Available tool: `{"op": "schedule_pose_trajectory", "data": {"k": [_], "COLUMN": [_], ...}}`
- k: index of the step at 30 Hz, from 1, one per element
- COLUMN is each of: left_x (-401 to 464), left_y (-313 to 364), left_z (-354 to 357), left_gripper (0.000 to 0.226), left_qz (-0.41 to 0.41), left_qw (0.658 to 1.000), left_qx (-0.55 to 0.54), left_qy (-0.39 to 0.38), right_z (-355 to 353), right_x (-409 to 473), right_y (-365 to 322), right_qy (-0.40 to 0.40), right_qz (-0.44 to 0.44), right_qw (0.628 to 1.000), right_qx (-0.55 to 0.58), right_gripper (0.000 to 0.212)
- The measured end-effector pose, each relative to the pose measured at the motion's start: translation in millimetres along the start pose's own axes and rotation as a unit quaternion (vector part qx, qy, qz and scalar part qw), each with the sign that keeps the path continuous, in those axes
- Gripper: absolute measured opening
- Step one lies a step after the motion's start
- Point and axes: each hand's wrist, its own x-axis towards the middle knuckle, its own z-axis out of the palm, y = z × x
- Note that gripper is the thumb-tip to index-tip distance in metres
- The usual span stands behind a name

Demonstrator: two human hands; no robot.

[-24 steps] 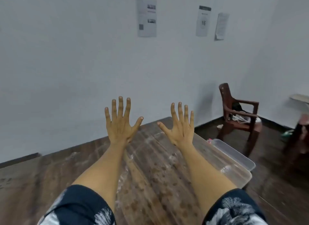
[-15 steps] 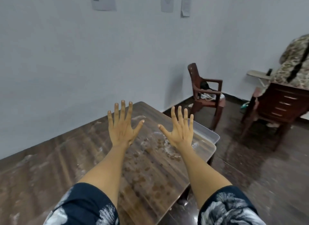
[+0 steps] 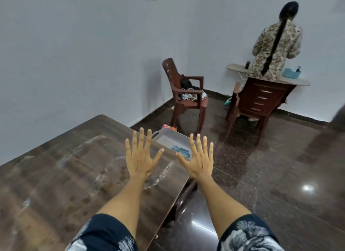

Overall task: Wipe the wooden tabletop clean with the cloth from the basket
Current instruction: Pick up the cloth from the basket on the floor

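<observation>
Beyond the far right end of the wooden tabletop [image 3: 71,168], a pale grey plastic basket [image 3: 169,134] sits lower than the table surface, and inside it lies the cloth [image 3: 180,151], a blue folded piece resting flat on the basket's floor. Its long axis runs from upper left to lower right in the view, roughly along the basket's length, and its right end is hidden behind the thumb of the right hand [image 3: 200,162]. Both arms reach straight forward from dark patterned sleeves [image 3: 104,234], backs of the hands facing the camera. The left hand [image 3: 141,160] is held above the tabletop near its right end, all 5 fingers spread wide and pointing away from the body, holding nothing. The right hand is held just past the table's edge, over the basket and the dark polished floor [image 3: 280,176], its fingers likewise splayed apart and empty, the thumb angled toward the left hand. The 2 hands are level with each other and near but not touching. The tabletop, dark brown with a wood grain, carries pale smears and dusty patches [image 3: 104,178] across its middle. Farther off stand 2 brown plastic chairs [image 3: 188,97], and a person in a patterned top [image 3: 276,49] faces a small counter by the wall.
</observation>
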Motion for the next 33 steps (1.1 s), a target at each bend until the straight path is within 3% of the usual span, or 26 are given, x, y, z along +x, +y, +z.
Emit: {"op": "schedule_pose_trajectory", "data": {"k": [10,22,26,30,33], "left_x": [44.9,141.2,186.4,217.3,222.6], "left_y": [72.5,75.3,70.4,64.7,60.4], "left_z": [69.0,167.5,225.5,298.1,348.7], "left_gripper": [0.080,0.081,0.076,0.073,0.077], "left_qz": [0.029,0.021,0.037,0.030,-0.012], "left_qw": [0.998,0.988,0.968,0.912,0.873], "left_qx": [-0.019,-0.022,-0.041,-0.065,-0.079], "left_qy": [-0.049,-0.148,-0.243,-0.404,-0.481], "right_z": [35.3,123.4,175.7,238.4,279.7], "right_x": [48.6,149.2,189.2,219.9,228.1], "right_y": [63.5,66.1,68.7,78.2,83.5], "right_qy": [-0.052,-0.150,-0.190,-0.282,-0.349], "right_qz": [0.028,0.002,0.000,0.008,0.018], "right_qw": [0.998,0.989,0.982,0.959,0.936], "right_qx": [-0.002,0.002,0.018,0.028,0.042], "right_gripper": [0.090,0.088,0.095,0.078,0.076]}}
